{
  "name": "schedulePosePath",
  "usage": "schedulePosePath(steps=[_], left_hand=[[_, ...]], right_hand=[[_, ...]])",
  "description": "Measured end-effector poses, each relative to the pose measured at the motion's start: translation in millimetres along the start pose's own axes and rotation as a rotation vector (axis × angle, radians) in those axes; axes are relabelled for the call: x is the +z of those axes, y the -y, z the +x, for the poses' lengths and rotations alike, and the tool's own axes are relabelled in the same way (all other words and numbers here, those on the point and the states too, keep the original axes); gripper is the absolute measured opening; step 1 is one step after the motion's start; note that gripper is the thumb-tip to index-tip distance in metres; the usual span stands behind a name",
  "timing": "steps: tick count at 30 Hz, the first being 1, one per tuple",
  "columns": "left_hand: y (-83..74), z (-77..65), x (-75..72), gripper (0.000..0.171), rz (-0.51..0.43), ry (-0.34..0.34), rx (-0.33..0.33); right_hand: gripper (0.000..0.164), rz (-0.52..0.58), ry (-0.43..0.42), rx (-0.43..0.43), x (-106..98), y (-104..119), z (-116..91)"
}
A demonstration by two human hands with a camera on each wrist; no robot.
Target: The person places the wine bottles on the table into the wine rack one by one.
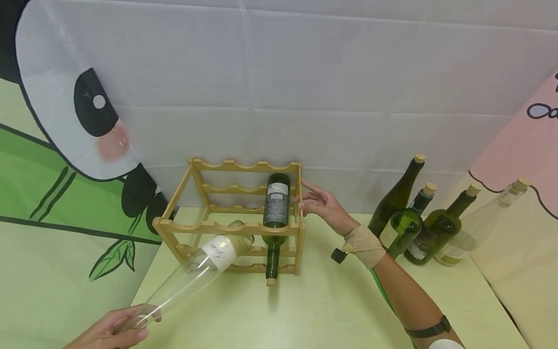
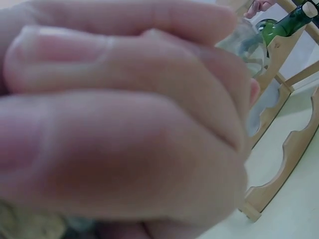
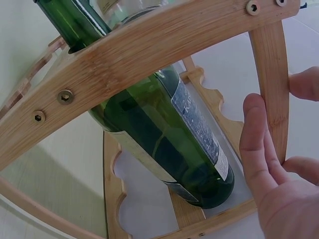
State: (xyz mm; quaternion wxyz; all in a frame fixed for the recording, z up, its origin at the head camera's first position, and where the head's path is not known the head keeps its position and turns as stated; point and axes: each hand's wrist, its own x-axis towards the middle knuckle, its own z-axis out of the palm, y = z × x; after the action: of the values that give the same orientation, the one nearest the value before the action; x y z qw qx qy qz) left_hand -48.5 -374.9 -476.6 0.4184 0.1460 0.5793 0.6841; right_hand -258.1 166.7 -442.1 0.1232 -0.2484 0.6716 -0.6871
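Note:
A wooden wine rack (image 1: 248, 228) stands on the table, and a green wine bottle (image 1: 276, 203) lies in its top tier, corked neck toward the front. My left hand (image 1: 115, 327) grips a clear glass wine bottle (image 1: 192, 274) by its neck. This bottle slants up to the right, its labelled base at the rack's front rail, left of the green one. Large blurred fingers (image 2: 124, 134) fill most of the left wrist view. At the rack's right end, my right hand (image 1: 324, 206) holds the upright post (image 3: 271, 89), with fingers (image 3: 256, 144) on both sides of it.
To the right stand several corked bottles: a dark green one (image 1: 396, 194), two shorter green ones and a clear one (image 1: 475, 232). A small black object (image 1: 338, 255) lies beside my right wrist. Behind the table hangs a creased printed cloth (image 1: 327, 72).

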Motion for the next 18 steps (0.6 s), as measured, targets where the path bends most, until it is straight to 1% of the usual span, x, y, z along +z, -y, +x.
schedulePosePath(steps=[2, 9, 15, 18], left_hand=[[0.5, 2.2, 1.4, 0.039, -0.01, -0.001, -0.003], [3.4, 12.8, 6.3, 0.039, 0.036, -0.038, 0.014], [4.8, 23.1, 13.1, 0.037, 0.008, -0.06, 0.01], [6.5, 29.6, 17.6, 0.037, -0.018, -0.057, 0.029]], right_hand=[[0.078, 0.003, -0.002, 0.0, 0, 0, -1], [0.078, -0.002, -0.008, 0.002, 1, 0, -1], [0.078, 0.007, -0.003, 0.0, 1, 1, -1], [0.078, 0.006, 0.003, -0.006, 2, 2, -1]])
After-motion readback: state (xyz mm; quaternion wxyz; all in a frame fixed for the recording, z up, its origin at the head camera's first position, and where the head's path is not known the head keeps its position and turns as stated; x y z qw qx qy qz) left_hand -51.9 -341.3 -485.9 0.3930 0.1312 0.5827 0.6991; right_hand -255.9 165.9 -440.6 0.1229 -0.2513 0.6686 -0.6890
